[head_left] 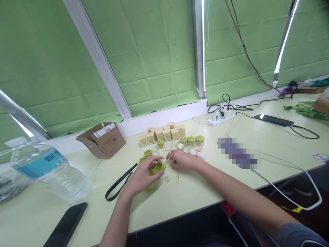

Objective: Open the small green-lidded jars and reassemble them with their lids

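Observation:
My left hand [142, 176] grips a hollow green plastic shell [157, 168] between thumb and fingers. More green shells lie around it, one green piece [150, 188] just under the hand and another green shell [147, 153] behind it. My right hand [181, 159] rests low over the table with its fingers curled down and pressed together; what is in them is hidden. Two small yellow loops, a left loop [167, 179] and a right loop [178, 179], lie in front. Past my right hand stand green-lidded clear containers [191, 140] and round pale pink pieces [199, 155].
Small tan boxes [159, 134] cluster at the back. A cardboard box [104, 140], water bottle [51, 168], black strap [118, 183] and phone [66, 224] are leftward. To the right are a power strip [221, 119], cables and another phone [273, 120].

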`<act>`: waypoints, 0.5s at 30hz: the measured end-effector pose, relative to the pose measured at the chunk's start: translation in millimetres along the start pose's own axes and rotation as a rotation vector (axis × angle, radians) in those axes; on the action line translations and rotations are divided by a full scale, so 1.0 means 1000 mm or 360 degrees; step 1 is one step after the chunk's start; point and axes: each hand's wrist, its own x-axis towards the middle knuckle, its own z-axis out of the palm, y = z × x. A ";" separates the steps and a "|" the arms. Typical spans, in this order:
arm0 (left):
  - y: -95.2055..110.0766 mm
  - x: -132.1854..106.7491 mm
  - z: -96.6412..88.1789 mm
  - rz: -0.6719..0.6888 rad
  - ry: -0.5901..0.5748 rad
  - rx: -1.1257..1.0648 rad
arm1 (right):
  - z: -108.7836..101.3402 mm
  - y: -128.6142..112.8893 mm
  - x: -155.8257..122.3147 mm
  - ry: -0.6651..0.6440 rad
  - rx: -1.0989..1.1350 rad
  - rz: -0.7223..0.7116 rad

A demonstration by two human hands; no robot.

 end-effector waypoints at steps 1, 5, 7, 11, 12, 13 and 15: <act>-0.001 0.011 0.001 -0.0027 0.0067 -0.0069 | 0.001 0.002 -0.001 -0.0004 0.0016 -0.0035; -0.016 0.054 0.012 -0.0079 0.0357 -0.0229 | 0.000 0.008 -0.003 -0.0063 0.0029 -0.0147; -0.027 0.068 0.020 -0.0101 0.0489 -0.0269 | -0.003 0.009 -0.003 -0.0007 0.0047 -0.0165; -0.044 0.068 0.031 -0.0094 0.0555 -0.0353 | -0.015 0.008 -0.002 0.0224 0.0250 -0.0068; -0.046 0.064 0.032 -0.0096 0.0531 -0.0378 | -0.017 0.006 -0.002 0.0305 0.0343 -0.0010; -0.047 0.059 0.033 -0.0113 0.0498 -0.0406 | -0.019 0.005 -0.002 0.0388 0.0458 0.0048; -0.047 0.051 0.034 -0.0169 0.0450 -0.0439 | -0.020 0.003 -0.001 0.0526 0.0772 0.0119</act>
